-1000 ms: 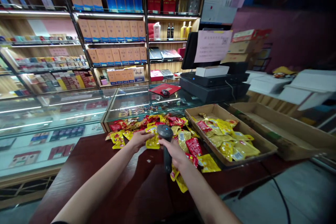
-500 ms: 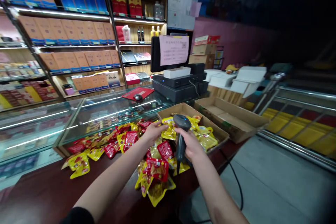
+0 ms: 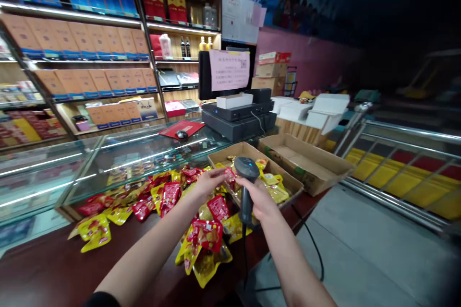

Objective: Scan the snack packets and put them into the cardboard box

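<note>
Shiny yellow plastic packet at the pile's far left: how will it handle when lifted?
The shiny yellow plastic packet probably flexes, given its bent, uneven edges. Its glossy film may be slippery. Lying low and flattish, it seems unlikely to roll.

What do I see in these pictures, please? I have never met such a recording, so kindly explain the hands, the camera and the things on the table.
No robot is at work here, only a person who wears the camera on the head; every picture looks forward and down from there. The bare right hand has its grip closed around a dark handheld scanner. The bare left hand is close by; a red packet shows at its fingertips, but I cannot tell whether it is held or lies behind. On the dark table lies a loose heap of red and yellow packets. To its right, a cardboard box holds more packets, and a second box stands beside it.
</note>
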`<state>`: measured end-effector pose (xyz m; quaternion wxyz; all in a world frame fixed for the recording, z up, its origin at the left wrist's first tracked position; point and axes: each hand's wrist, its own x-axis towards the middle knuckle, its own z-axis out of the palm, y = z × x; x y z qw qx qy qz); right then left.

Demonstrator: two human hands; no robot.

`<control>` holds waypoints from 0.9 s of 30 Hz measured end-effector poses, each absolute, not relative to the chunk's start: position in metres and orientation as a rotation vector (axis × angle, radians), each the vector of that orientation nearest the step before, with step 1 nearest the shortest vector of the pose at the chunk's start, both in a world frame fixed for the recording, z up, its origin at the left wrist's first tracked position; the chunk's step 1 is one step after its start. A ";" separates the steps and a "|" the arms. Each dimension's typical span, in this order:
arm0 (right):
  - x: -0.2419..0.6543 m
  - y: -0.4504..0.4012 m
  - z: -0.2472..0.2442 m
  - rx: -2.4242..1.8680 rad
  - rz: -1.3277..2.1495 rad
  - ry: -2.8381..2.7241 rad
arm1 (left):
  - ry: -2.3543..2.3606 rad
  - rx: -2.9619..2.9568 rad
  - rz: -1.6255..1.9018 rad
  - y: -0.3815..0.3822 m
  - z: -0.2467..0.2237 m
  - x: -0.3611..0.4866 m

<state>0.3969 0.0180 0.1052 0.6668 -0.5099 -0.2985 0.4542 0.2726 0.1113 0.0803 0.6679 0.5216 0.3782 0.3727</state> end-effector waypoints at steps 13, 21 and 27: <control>0.218 0.058 0.069 -1.081 1.688 -0.816 | 1.344 1.124 1.253 0.088 0.036 0.020; 0.137 0.070 0.037 -1.082 1.897 -0.970 | 2.391 1.648 1.105 0.072 0.002 -0.070; 0.107 0.076 0.024 -1.095 1.968 -0.955 | 2.549 1.671 0.703 0.068 -0.004 -0.057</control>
